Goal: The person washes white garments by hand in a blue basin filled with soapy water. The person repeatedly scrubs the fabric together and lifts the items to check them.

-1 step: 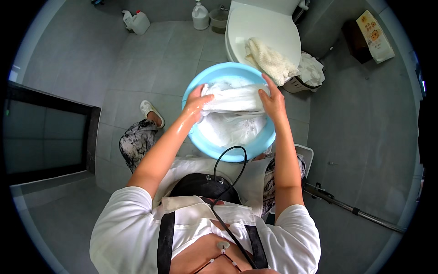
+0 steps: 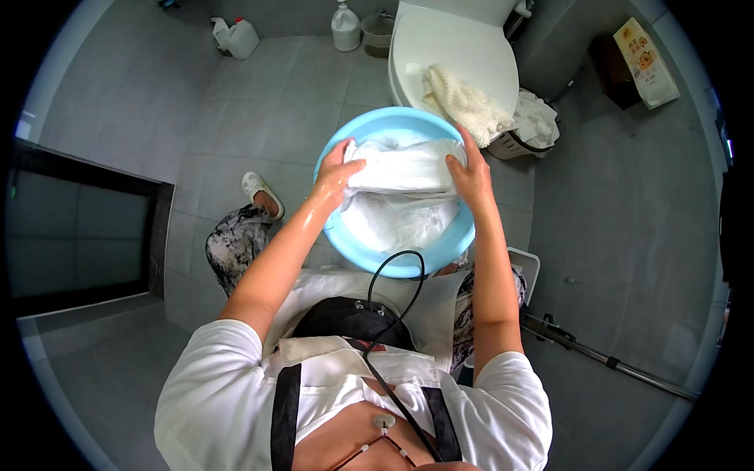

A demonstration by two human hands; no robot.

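Observation:
Between my hands a wet white cloth [image 2: 404,166] is stretched sideways over a light blue basin [image 2: 339,235]. My left hand [image 2: 338,173] is closed on its left end, thumb on top, with suds on the wrist. My right hand [image 2: 470,173] grips the right end, thumb also on top and fingers partly hidden behind the fabric. Below the stretched part, more white fabric lies in foamy water [image 2: 400,224] inside the basin. What kind of garment or linen it is, I cannot tell.
A cream towel [image 2: 467,106] lies on the closed toilet lid [image 2: 420,39], just beyond the basin. Beside it stands a basket [image 2: 514,147] with white cloth or paper. A pump bottle [image 2: 345,30] and white jugs [image 2: 239,39] stand along the far wall. A black cable [image 2: 377,275] loops near the basin's front.
The cloth's upper part looks a little flatter and more spread between my hands. Both hands have shifted very slightly away from me, keeping their grip.

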